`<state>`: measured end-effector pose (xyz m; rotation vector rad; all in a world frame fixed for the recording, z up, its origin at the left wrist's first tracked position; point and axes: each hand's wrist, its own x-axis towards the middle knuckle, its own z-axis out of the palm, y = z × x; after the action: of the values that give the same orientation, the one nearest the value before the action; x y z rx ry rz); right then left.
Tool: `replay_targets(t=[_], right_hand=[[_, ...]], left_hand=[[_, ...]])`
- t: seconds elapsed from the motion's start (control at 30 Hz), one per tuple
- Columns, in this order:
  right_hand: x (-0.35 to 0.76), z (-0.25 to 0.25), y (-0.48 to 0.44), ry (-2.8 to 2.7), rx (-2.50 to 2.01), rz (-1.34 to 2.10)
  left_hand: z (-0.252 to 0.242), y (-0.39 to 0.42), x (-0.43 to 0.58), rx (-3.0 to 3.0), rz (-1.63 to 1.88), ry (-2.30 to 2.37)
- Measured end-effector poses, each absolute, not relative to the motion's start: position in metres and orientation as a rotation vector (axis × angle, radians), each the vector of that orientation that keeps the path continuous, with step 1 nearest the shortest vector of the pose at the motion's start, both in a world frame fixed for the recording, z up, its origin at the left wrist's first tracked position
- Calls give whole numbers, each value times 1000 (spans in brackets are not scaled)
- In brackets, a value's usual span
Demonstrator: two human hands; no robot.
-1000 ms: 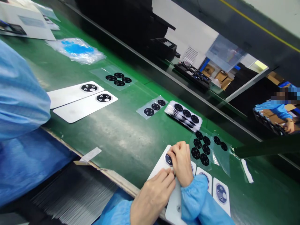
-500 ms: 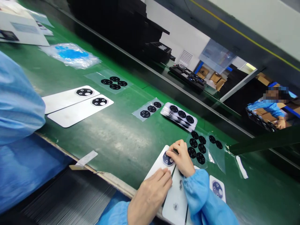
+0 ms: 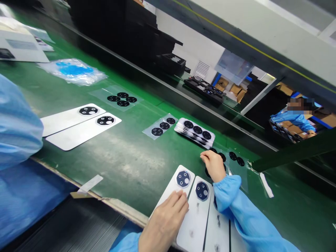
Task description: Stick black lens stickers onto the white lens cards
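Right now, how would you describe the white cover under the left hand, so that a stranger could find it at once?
Look at the green belt, then at its near edge, where white covers lie side by side. The cover is the leftmost of that row, and the only one with the left hand resting on it.

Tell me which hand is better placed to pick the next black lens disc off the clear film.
Right, probably. The right hand lies on the clear film among the black lens discs. The left hand rests flat on the leftmost white back cover, apart from the film, seemingly steadying it.
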<state>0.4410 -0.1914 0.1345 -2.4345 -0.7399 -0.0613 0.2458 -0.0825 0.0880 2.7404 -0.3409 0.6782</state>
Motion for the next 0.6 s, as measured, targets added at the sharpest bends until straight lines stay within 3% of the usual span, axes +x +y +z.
replay_targets(t=[0.3,0.6], right_hand=[[431,110,-150,-1002,-2571,-210],[431,122,-169,-859,-2418,-70]], left_hand=[[89,-89,247,2754,733,-271],[91,-88,247,2748,748,-293]])
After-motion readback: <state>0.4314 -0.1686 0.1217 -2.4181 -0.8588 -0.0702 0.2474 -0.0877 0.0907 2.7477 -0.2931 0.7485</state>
